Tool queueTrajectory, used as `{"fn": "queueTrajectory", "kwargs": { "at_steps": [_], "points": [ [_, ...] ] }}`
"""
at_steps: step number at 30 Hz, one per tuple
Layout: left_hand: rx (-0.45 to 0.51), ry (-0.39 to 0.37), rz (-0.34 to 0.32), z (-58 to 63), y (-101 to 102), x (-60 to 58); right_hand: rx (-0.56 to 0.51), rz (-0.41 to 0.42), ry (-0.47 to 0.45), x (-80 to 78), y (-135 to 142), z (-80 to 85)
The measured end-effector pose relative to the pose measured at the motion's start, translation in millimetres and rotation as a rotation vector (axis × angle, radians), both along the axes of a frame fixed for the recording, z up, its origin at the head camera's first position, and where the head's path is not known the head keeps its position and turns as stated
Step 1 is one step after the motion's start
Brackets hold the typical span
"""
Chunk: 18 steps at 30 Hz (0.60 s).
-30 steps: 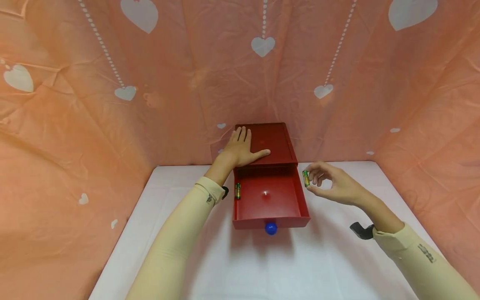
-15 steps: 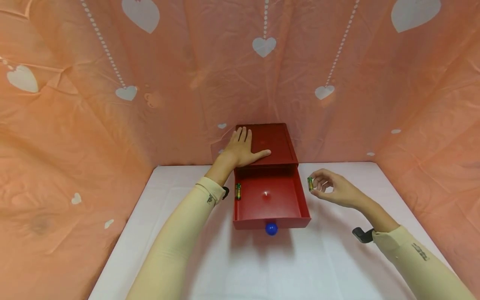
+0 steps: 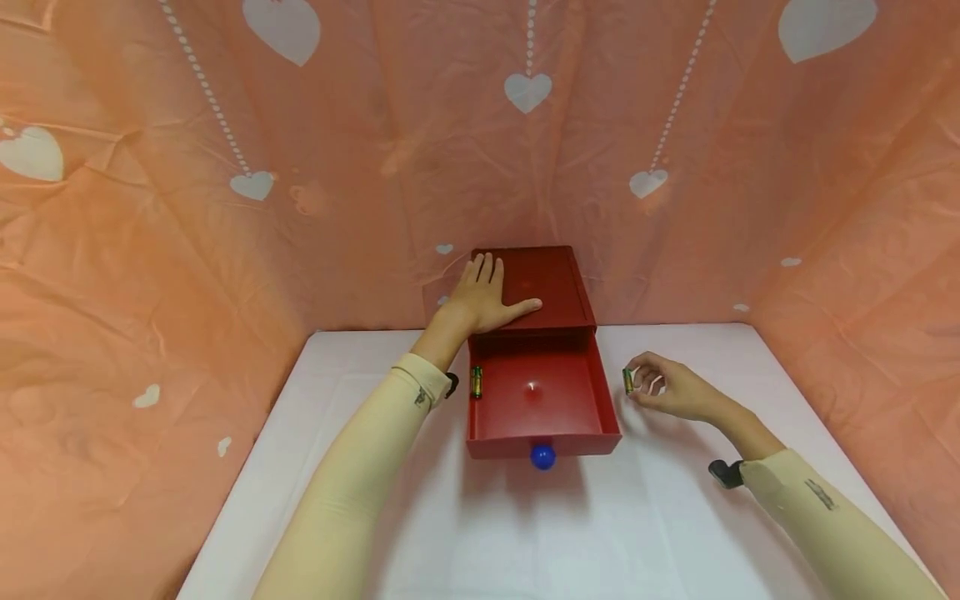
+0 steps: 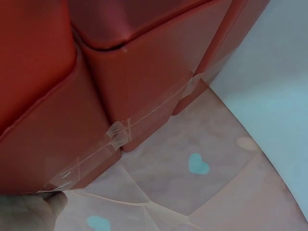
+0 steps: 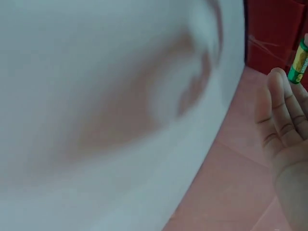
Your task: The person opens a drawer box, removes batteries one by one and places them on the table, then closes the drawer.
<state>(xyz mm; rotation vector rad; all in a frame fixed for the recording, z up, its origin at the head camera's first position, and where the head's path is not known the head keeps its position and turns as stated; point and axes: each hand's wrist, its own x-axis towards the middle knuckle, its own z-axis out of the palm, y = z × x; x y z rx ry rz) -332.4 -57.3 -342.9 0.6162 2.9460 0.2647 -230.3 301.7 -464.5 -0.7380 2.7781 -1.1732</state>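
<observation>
In the head view a red box [image 3: 543, 287] stands at the back of the table with its drawer [image 3: 551, 408] pulled out toward me. My left hand [image 3: 483, 302] rests on top of the box, fingers straight and thumb spread. To the right of the drawer, my right hand [image 3: 671, 387] pinches a small green and yellow battery [image 3: 628, 381] between thumb and fingers. That battery [image 5: 299, 62] also shows at the right edge of the right wrist view. Another battery [image 3: 476, 382] lies inside the drawer along its left wall. A blue ball knob [image 3: 543, 457] sits on the drawer front.
A white cloth [image 3: 420, 533] covers the table. Behind and at both sides hangs a pink-orange sheet [image 3: 405, 167] with white hearts. The box's red side [image 4: 144, 86], with clear tape, fills much of the left wrist view.
My right hand, holding the battery, has moved slightly right and down, away from the drawer's right wall. The left hand, the box and the other battery have stayed put.
</observation>
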Motion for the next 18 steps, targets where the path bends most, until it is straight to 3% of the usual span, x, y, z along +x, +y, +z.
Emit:
{"fn": "queueTrajectory", "kwargs": {
  "at_steps": [9, 18],
  "points": [
    [0.009, -0.009, 0.004, -0.6, -1, -0.1, 0.065, -0.029, -0.093, -8.9, 6, -16.7],
    [0.005, 0.004, 0.001, -0.3, 0, 1.0, 0.081, -0.009, -0.085, -17.3, 9, -30.9]
  ]
}}
